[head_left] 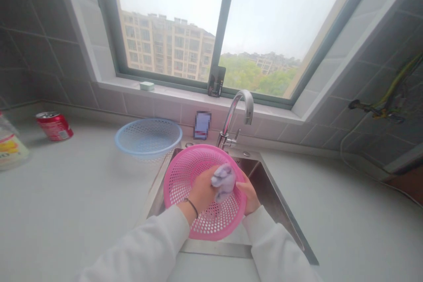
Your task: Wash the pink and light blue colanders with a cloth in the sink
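Left hand (204, 190) presses crumpled cloth (225, 181) on perforated pink plastic basket (194, 224).

Primary support surface: a pale grey countertop (72, 194), with a red soda can (54, 126) lying on its side toward the left, a plastic container (9, 144) cut off by the left edge of the view, and a blue perforated plastic basket (148, 137) upright just beside a stainless steel sink (264, 185). At the rear of the sink, a chrome faucet (231, 119) and a blurred card (202, 125) against the tile. Secondary support surface: a white window sill (178, 91), carrying a small pale green soap dish (146, 86) and a dark upright card (216, 81).
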`<state>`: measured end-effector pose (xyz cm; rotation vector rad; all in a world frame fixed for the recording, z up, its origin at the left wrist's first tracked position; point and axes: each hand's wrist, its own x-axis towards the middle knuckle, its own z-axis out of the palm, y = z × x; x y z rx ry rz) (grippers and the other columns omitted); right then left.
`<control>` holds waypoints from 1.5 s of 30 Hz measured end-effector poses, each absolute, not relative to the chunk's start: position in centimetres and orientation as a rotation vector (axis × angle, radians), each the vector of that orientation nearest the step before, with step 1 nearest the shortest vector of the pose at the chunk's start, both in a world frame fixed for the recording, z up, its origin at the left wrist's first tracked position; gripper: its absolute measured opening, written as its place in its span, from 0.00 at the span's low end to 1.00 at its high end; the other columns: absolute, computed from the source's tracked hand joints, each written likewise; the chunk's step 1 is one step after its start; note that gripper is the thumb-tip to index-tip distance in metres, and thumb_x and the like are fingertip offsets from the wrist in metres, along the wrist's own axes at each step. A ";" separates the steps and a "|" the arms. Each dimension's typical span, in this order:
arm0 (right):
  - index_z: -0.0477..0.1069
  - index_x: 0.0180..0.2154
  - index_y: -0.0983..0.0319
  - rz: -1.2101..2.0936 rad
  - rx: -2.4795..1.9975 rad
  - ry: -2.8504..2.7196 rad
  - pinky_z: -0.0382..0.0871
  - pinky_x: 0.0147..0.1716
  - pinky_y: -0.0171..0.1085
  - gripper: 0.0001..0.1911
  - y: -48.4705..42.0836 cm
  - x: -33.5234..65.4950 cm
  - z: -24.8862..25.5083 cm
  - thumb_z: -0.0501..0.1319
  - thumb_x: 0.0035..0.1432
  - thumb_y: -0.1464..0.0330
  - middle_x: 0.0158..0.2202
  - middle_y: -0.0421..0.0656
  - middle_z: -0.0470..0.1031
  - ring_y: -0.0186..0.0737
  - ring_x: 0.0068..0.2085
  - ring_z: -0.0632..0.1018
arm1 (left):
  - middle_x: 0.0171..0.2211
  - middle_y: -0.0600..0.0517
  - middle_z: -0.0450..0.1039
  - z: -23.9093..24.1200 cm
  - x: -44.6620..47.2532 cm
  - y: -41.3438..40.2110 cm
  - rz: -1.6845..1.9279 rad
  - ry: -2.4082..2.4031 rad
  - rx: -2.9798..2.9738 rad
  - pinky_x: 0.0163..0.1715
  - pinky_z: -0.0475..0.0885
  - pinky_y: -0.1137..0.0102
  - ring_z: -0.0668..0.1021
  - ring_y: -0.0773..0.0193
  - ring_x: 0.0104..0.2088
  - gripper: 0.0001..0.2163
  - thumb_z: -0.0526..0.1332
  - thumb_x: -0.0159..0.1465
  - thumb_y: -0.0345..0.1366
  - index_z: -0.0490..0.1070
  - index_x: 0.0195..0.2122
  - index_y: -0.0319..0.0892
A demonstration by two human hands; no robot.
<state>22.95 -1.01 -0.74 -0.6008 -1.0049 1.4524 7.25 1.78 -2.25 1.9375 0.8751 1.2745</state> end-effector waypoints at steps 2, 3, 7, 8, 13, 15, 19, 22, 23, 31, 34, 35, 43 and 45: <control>0.74 0.54 0.58 1.469 -0.591 -1.013 0.74 0.53 0.53 0.31 -1.1 22.7 -0.5 0.70 0.46 0.66 0.49 0.47 0.81 0.57 0.49 0.81 | 0.50 0.47 0.78 -2.8 7.2 2.2 1.407 0.913 1.781 0.54 0.73 0.60 0.79 0.55 0.50 0.18 0.60 0.62 0.28 0.71 0.54 0.44; 0.74 0.54 0.58 1.470 -0.591 -1.008 0.73 0.53 0.52 0.30 -1.1 22.6 -0.4 0.71 0.46 0.66 0.49 0.47 0.81 0.56 0.50 0.81 | 0.51 0.46 0.78 -3.0 7.2 2.4 1.463 0.934 1.731 0.54 0.73 0.59 0.78 0.54 0.51 0.18 0.61 0.63 0.30 0.71 0.54 0.44; 0.74 0.53 0.58 1.482 -0.588 -1.024 0.70 0.57 0.53 0.31 -1.2 22.2 -0.1 0.72 0.45 0.66 0.52 0.47 0.79 0.58 0.54 0.78 | 0.50 0.45 0.78 -3.4 7.2 2.9 1.597 1.031 1.588 0.53 0.73 0.56 0.78 0.53 0.51 0.17 0.61 0.63 0.33 0.68 0.54 0.45; 0.74 0.54 0.58 1.480 -0.594 -1.033 0.69 0.57 0.54 0.31 -1.2 22.1 -0.1 0.72 0.45 0.66 0.53 0.48 0.79 0.58 0.55 0.77 | 0.49 0.45 0.78 -3.3 7.1 3.0 1.606 1.048 1.565 0.52 0.73 0.57 0.78 0.54 0.50 0.16 0.60 0.64 0.33 0.67 0.53 0.45; 0.68 0.58 0.51 1.378 -0.634 -1.012 0.68 0.58 0.51 0.37 -1.1 22.1 -0.7 0.72 0.44 0.67 0.58 0.43 0.75 0.53 0.58 0.75 | 0.52 0.45 0.76 -2.2 6.7 2.6 1.501 0.991 1.726 0.55 0.71 0.59 0.77 0.55 0.52 0.17 0.59 0.64 0.31 0.68 0.55 0.44; 0.66 0.58 0.49 1.324 -0.646 -0.963 0.69 0.56 0.50 0.37 -1.1 22.4 -0.8 0.71 0.45 0.67 0.56 0.41 0.76 0.52 0.56 0.75 | 0.52 0.46 0.77 -1.6 6.7 2.1 1.327 0.870 1.919 0.55 0.71 0.61 0.77 0.56 0.52 0.18 0.58 0.63 0.28 0.70 0.55 0.43; 0.66 0.54 0.48 1.264 -0.649 -0.856 0.71 0.53 0.50 0.29 -0.9 23.5 -0.5 0.69 0.49 0.64 0.51 0.40 0.77 0.50 0.54 0.76 | 0.46 0.50 0.80 -0.6 6.9 1.0 1.006 0.694 2.229 0.50 0.71 0.63 0.79 0.56 0.46 0.15 0.60 0.62 0.26 0.76 0.49 0.45; 0.65 0.52 0.49 1.226 -0.662 -0.826 0.72 0.50 0.49 0.28 -0.6 23.9 -0.3 0.70 0.50 0.63 0.50 0.40 0.77 0.50 0.53 0.77 | 0.43 0.52 0.81 -0.3 6.9 0.6 0.885 0.705 2.361 0.46 0.70 0.64 0.79 0.58 0.42 0.14 0.60 0.63 0.26 0.76 0.47 0.46; 0.65 0.50 0.50 1.220 -0.674 -0.825 0.73 0.49 0.48 0.27 -0.4 24.0 -0.3 0.70 0.50 0.63 0.48 0.40 0.77 0.50 0.52 0.78 | 0.43 0.52 0.80 -0.2 6.8 0.6 0.879 0.713 2.378 0.45 0.70 0.64 0.79 0.58 0.42 0.14 0.59 0.63 0.25 0.76 0.47 0.46; 0.70 0.38 0.57 1.110 -0.750 -0.910 0.71 0.34 0.39 0.20 -0.2 24.1 -0.6 0.73 0.49 0.54 0.35 0.38 0.76 0.40 0.32 0.76 | 0.46 0.48 0.78 -1.1 6.5 0.9 0.950 0.834 2.482 0.49 0.69 0.62 0.77 0.55 0.46 0.21 0.60 0.63 0.26 0.71 0.56 0.45; 0.72 0.37 0.57 1.099 -0.755 -0.962 0.71 0.33 0.39 0.19 -0.6 23.9 -0.1 0.71 0.53 0.52 0.32 0.38 0.77 0.40 0.30 0.75 | 0.47 0.47 0.78 -1.1 6.4 0.9 0.983 0.835 2.502 0.50 0.69 0.61 0.77 0.54 0.47 0.22 0.61 0.63 0.27 0.69 0.59 0.46; 0.73 0.37 0.57 1.102 -0.761 -0.984 0.72 0.34 0.40 0.18 -0.8 23.9 0.1 0.70 0.54 0.51 0.31 0.38 0.77 0.40 0.30 0.75 | 0.47 0.47 0.78 -1.1 6.4 0.9 1.000 0.836 2.495 0.50 0.69 0.60 0.77 0.54 0.47 0.22 0.62 0.63 0.27 0.69 0.59 0.46; 0.75 0.53 0.57 1.300 -0.722 -1.108 0.65 0.61 0.52 0.30 -0.8 23.4 0.4 0.66 0.56 0.47 0.56 0.48 0.76 0.55 0.58 0.74 | 0.50 0.46 0.77 -1.3 5.9 1.5 1.260 0.987 2.316 0.52 0.70 0.58 0.76 0.53 0.50 0.23 0.60 0.60 0.24 0.71 0.57 0.44; 0.71 0.58 0.54 1.269 -0.732 -1.166 0.58 0.66 0.51 0.35 -0.8 23.4 0.3 0.69 0.53 0.46 0.64 0.45 0.67 0.54 0.66 0.66 | 0.51 0.46 0.77 -1.3 5.7 1.6 1.323 1.009 2.287 0.52 0.70 0.58 0.76 0.53 0.49 0.25 0.59 0.60 0.24 0.70 0.58 0.45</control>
